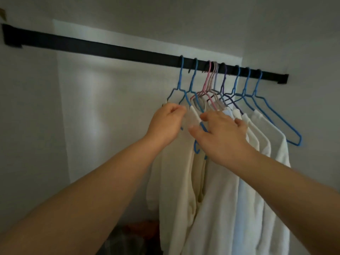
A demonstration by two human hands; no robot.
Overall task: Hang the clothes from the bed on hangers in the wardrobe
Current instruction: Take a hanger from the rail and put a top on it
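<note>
Wardrobe rail (110,49) slanting down rightward, garments (217,190) hanging vertically, apparently cream

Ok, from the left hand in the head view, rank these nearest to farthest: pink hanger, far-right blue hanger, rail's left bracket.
From the left hand:
1. pink hanger, just up and right.
2. far-right blue hanger, at the right end of the row.
3. rail's left bracket, far upper left.

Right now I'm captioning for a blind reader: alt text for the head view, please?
Two bare hands reach among pale garments on coloured wire hangers hooked over a black wardrobe rail. The left hand pinches cream fabric; the right hand rests open on the clothes.
</note>
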